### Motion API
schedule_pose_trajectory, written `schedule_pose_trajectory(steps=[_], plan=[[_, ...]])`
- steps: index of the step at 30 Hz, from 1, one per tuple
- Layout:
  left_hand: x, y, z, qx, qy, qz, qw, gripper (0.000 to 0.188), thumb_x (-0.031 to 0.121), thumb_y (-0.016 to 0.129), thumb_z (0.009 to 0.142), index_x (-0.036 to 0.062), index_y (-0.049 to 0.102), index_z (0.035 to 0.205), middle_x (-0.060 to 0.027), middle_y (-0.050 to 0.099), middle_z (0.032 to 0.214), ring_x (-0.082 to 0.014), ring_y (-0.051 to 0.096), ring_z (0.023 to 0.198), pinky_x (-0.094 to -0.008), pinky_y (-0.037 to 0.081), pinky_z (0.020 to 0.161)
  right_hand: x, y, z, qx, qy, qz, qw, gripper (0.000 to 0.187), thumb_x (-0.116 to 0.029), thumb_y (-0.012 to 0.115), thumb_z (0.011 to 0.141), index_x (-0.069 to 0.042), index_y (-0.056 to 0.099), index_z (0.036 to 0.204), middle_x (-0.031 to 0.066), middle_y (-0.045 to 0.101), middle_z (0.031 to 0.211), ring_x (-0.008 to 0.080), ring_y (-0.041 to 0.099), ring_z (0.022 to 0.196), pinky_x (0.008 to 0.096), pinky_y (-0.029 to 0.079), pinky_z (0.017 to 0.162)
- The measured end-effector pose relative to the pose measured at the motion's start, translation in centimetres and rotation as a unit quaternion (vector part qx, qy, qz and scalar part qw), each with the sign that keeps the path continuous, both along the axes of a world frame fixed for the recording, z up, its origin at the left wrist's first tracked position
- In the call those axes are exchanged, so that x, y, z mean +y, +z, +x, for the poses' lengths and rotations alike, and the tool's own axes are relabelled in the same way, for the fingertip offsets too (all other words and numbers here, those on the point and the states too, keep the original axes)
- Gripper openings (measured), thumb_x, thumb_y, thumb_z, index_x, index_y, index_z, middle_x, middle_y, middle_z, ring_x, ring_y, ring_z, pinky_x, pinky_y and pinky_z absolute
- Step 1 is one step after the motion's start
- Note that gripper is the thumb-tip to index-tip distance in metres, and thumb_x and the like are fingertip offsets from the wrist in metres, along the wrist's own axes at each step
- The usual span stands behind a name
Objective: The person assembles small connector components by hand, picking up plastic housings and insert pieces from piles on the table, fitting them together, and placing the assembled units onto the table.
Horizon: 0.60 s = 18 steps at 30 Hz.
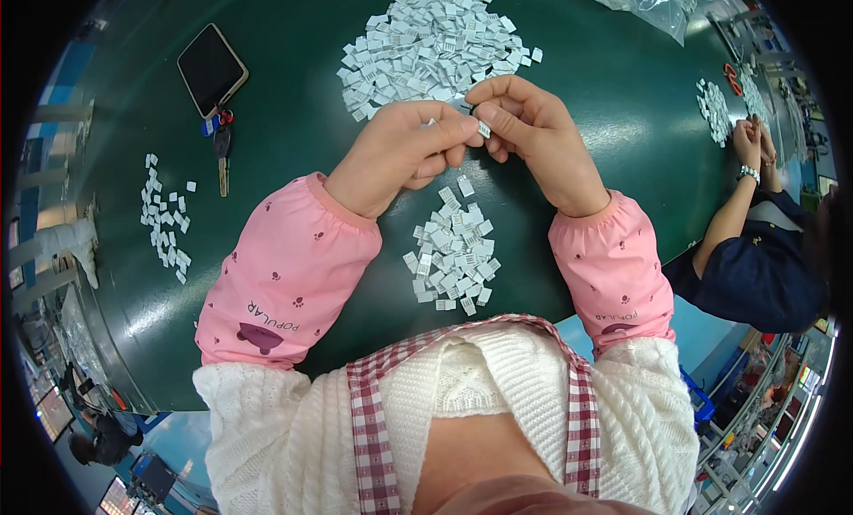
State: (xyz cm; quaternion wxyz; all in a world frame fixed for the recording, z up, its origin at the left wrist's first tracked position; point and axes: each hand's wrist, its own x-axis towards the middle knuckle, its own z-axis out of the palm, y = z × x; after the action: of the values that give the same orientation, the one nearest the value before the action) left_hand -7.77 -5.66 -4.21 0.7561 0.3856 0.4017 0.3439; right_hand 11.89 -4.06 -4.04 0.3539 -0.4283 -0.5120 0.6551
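Note:
Between my two hands is a small white slotted piece, flat and roughly square. My left hand is closed, thumb and index finger pinched at the piece's left side. A bit of white also shows between the left fingers. My right hand pinches the same piece from the right, its fingers curled. Just beyond my hands spreads a large heap of like white pieces. Nearer to me, below my hands, lies a smaller pile of white pieces. Pink sleeve covers reach to both wrists.
On the green table, a phone and keys lie at the left, with scattered white pieces nearer. Clear plastic bags lie far right. A co-worker's hands are at the right edge, near another white pile and red-handled scissors.

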Motion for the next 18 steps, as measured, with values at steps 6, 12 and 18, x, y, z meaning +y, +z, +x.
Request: schedule_pose_trajectory(steps=[6,12,18], plan=[[0.2,0.1,-0.2,-0.064,0.050,-0.089,0.993,0.026,0.026,0.061,0.095,-0.0002,0.064,0.092,-0.0068,0.056,0.074,-0.0063,0.038,0.052,-0.0149,0.021,0.042,-0.1,0.8,0.0,-0.047,-0.033,0.086,0.995,0.015,-0.007,0.060,0.096,-0.002,0.063,0.111,0.0018,0.062,0.083,0.0087,0.051,0.069,0.0204,0.043,0.064],[0.9,-1.1,-0.2,-0.176,0.083,-0.151,0.969,0.027,0.026,0.057,0.097,0.0007,0.059,0.088,-0.0081,0.055,0.074,-0.0077,0.039,0.053,-0.0160,0.020,0.041,0.3,0.0,0.1,-0.158,-0.115,0.269,0.943,0.013,-0.003,0.067,0.087,-0.004,0.068,0.101,0.0012,0.063,0.078,0.0095,0.052,0.065,0.0226,0.044,0.062],[1.3,-1.5,-1.2,-0.219,0.152,-0.106,0.958,0.026,0.023,0.056,0.098,0.0032,0.055,0.082,-0.0074,0.054,0.074,-0.0074,0.039,0.052,-0.0174,0.019,0.040,0.7,-1.7,0.2,-0.322,-0.056,0.358,0.875,0.013,-0.003,0.071,0.084,-0.003,0.069,0.097,0.0010,0.063,0.084,0.0118,0.054,0.066,0.0243,0.044,0.062]])
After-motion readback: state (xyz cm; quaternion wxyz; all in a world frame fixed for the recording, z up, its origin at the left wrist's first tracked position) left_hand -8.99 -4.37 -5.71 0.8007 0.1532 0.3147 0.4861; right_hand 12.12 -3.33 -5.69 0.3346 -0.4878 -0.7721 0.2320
